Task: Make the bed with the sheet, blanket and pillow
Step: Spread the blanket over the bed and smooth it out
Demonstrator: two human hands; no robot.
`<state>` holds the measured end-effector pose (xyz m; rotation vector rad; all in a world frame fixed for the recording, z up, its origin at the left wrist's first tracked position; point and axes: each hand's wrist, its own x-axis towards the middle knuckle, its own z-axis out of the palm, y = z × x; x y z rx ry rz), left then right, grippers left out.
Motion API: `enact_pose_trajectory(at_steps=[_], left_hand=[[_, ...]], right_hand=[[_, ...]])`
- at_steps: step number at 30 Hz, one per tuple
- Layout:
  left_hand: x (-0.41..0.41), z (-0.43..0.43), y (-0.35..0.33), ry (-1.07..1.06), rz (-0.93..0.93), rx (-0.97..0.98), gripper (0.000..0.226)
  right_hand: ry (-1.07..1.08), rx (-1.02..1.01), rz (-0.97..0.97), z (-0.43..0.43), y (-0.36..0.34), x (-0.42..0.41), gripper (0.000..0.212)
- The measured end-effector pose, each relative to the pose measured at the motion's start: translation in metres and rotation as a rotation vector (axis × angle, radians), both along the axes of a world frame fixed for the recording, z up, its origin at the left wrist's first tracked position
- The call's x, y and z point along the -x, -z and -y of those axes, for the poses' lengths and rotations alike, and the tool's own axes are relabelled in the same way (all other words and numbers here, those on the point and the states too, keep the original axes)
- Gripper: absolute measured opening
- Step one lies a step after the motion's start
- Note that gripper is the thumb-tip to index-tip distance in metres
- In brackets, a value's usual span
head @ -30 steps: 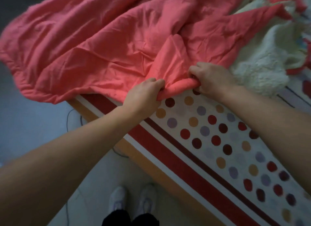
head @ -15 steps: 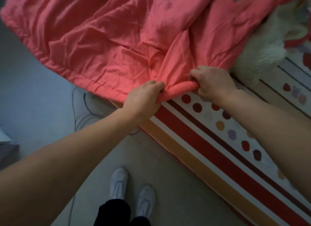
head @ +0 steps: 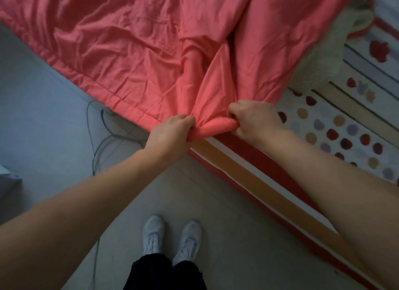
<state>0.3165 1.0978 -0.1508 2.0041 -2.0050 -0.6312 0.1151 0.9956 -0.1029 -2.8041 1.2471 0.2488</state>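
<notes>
A wrinkled coral-pink blanket (head: 133, 52) covers the upper half of the view and hangs over the bed's left edge. My left hand (head: 170, 134) and my right hand (head: 254, 121) both grip its bunched hem at the bed's edge, a short rolled stretch of fabric between them. Under it lies a sheet (head: 345, 134) with coloured dots and red, white and orange stripes. A cream fleecy fabric (head: 323, 60) lies partly under the blanket at the upper right. No pillow is in view.
I stand on a pale floor (head: 216, 203) beside the bed, my white shoes (head: 170, 238) near the bottom centre. A thin cable (head: 97, 138) loops on the floor at the left. A grey object (head: 8, 181) sits at the far left edge.
Both hands have pulled the blanket's hem toward me, from over the dotted sheet to the bed's edge. The view has shifted back, showing more floor and my shoes.
</notes>
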Motion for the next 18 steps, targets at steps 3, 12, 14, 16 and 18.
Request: enact_pose_trajectory(at_steps=[3, 12, 14, 16, 18], left_hand=[[-0.006, -0.03, 0.017, 0.022, -0.007, -0.008, 0.021], [-0.008, -0.046, 0.037, 0.073, -0.017, -0.115, 0.037], [-0.004, -0.04, 0.033, 0.073, -0.017, -0.116, 0.039], [0.001, -0.033, 0.028, 0.085, -0.016, -0.116, 0.036], [0.006, -0.025, 0.024, 0.095, -0.022, -0.101, 0.034]], right_hand=[[0.022, -0.097, -0.079, -0.045, 0.012, 0.004, 0.02], [0.03, -0.198, -0.113, -0.098, 0.05, 0.001, 0.041], [0.024, -0.146, -0.069, -0.087, 0.047, 0.006, 0.041], [0.039, -0.099, -0.037, -0.074, 0.042, 0.014, 0.037], [0.062, -0.059, -0.035, -0.059, 0.035, 0.022, 0.033]])
